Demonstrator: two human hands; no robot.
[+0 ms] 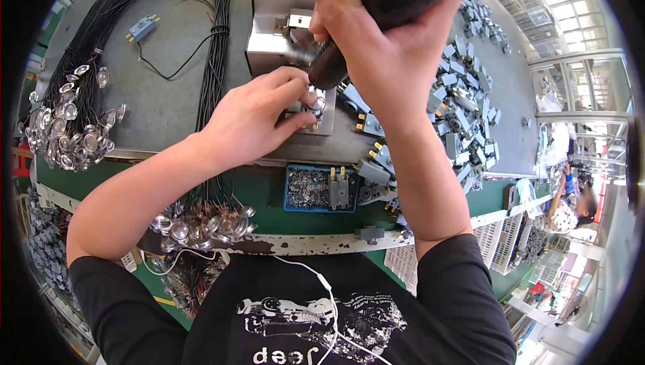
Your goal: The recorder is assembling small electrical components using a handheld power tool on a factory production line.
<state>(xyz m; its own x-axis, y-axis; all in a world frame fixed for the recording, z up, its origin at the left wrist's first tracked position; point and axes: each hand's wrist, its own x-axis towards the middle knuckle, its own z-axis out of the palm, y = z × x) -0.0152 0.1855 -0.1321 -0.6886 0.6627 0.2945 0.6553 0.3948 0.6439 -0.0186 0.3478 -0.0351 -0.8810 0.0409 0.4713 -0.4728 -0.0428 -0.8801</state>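
My right hand (pixel 383 35) grips a dark powered screwdriver (pixel 336 62), its tip pointing down at a small round silver part (pixel 317 104). My left hand (pixel 259 113) pinches that part between thumb and fingers and holds it on a small metal fixture block (pixel 324 123). Behind the hands stands a larger grey metal block (pixel 275 15). The tool's upper body runs out of the top edge.
Bundles of black wires with round silver caps lie at the left (pixel 70 123) and over the bench's front edge (pixel 201 220). A blue tray of screws (pixel 306 187) sits below the fixture. Several grey switch parts (pixel 463 96) pile at the right. Another person (pixel 571 210) works far right.
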